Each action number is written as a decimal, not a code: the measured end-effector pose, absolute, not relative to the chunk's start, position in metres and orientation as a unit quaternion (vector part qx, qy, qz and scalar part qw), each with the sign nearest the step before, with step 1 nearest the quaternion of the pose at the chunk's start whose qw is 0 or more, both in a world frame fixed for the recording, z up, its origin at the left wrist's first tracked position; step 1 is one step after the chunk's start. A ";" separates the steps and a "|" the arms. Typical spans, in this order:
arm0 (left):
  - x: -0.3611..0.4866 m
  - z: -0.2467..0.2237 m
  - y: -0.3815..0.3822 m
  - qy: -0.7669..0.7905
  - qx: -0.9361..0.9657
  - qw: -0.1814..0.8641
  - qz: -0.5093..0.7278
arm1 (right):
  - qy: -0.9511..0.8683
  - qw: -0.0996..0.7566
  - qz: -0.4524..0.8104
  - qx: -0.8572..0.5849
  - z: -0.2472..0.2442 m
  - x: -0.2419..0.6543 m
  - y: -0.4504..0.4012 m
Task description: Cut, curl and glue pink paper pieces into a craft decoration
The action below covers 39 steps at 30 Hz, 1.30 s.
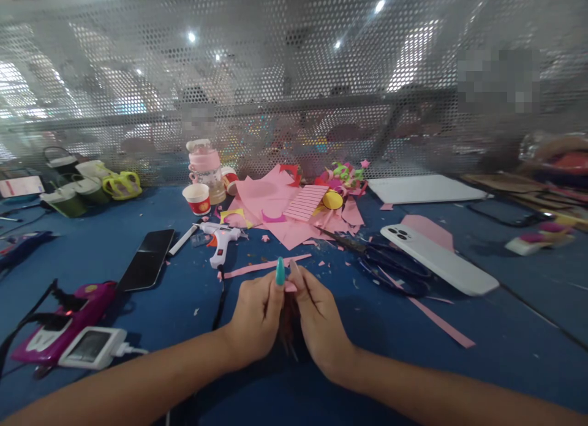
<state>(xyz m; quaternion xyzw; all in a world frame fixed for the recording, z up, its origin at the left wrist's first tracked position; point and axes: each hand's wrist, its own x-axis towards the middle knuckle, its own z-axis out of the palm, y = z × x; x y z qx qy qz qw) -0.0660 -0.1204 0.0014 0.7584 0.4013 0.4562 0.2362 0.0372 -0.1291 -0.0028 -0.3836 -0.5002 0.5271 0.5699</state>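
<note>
My left hand (pixel 257 310) and my right hand (pixel 324 322) meet over the near middle of the blue table. Between the thumbs and fingertips of both sits a small piece of pink paper (pixel 290 286), mostly hidden by the fingers. The left thumb, with a long teal nail, points up beside it. Just beyond the hands lies a pink paper strip (pixel 266 265). To the right rest dark-handled scissors (pixel 390 261) and another pink strip (pixel 443 323). A tiny pink paper star (pixel 265 238) lies farther back.
A white glue gun (pixel 222 242) and black phone (pixel 147 259) lie left, near a magenta power strip (pixel 82 319) with a charger (pixel 92 347). Pink paper sheets (pixel 261 196), a paper cup (pixel 197 199) and a bottle (pixel 205 169) stand behind. A white phone (pixel 441 261) lies right, before a perforated metal screen (pixel 294 77).
</note>
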 end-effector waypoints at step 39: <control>-0.066 0.007 -0.107 0.463 0.728 0.310 0.399 | -0.593 0.507 0.491 -0.388 -0.004 0.045 -0.116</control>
